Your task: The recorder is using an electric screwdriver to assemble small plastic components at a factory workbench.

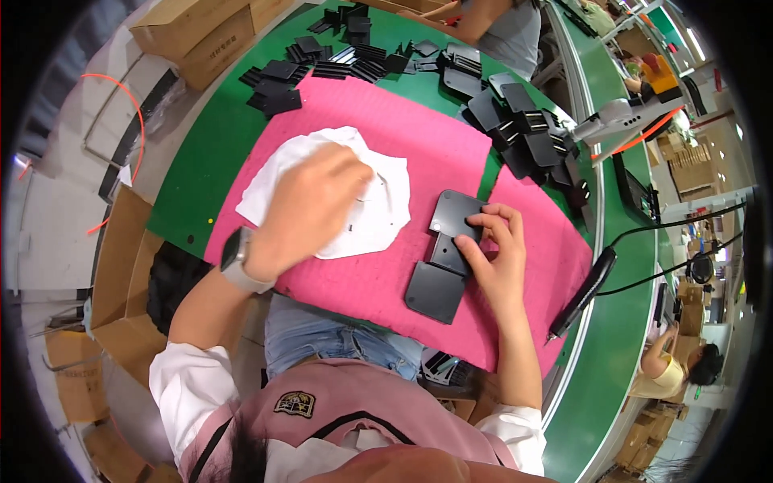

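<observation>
My right hand grips the edge of a black plastic stand part, thumb and fingers on its right side. The part has two wide, rounded plates joined by a narrower middle piece and lies on the pink mat. Over a crumpled white cloth hangs my left hand, with a watch on its wrist. Its fingers are curled together and somewhat blurred; whatever they hold cannot be made out. A few tiny dark pieces lie on the cloth.
Black plastic parts are piled at the far left of the green table, and more at the far right. A corded electric screwdriver lies at the right. An open cardboard box stands left. Another person sits across.
</observation>
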Demonstrator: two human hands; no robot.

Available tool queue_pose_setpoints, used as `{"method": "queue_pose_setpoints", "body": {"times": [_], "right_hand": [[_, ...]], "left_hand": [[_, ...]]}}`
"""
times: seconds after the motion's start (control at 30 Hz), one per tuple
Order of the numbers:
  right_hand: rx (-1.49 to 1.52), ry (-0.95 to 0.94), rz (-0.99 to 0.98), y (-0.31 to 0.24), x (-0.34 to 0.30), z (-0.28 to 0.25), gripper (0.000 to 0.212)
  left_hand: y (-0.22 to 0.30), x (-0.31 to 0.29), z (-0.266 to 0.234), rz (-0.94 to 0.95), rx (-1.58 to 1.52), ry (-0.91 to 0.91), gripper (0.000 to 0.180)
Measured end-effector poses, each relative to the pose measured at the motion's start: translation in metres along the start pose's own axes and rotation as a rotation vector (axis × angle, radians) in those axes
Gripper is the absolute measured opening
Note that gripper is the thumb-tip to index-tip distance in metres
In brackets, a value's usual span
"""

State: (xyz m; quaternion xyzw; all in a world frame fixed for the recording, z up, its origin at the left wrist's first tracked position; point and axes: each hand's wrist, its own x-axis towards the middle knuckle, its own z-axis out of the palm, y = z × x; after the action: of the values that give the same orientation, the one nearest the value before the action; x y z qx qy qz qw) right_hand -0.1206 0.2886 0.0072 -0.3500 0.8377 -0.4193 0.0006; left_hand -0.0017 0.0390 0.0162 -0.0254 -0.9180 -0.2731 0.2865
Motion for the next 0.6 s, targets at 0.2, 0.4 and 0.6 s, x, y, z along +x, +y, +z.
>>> {"method": "queue_pose_setpoints", "body": {"times": [0.2, 0.4, 0.6], "right_hand": [[-0.378, 0.091, -0.182, -0.012, 0.004, 0.001, 0.021], [-0.315, 0.060, -0.084, -0.012, -0.004, -0.014, 0.022], [-0.760, 0.458, 0.022, 0.029, -0.023, -0.092, 0.024]], "left_hand": [[-0.027, -0.014, -0.028, -0.117, 0.245, -0.168, 0.019], [-0.025, -0.015, -0.024, -0.176, 0.152, -0.174, 0.012], [-0.023, -0.010, -0.023, -0.155, 0.185, 0.002, 0.012]]}}
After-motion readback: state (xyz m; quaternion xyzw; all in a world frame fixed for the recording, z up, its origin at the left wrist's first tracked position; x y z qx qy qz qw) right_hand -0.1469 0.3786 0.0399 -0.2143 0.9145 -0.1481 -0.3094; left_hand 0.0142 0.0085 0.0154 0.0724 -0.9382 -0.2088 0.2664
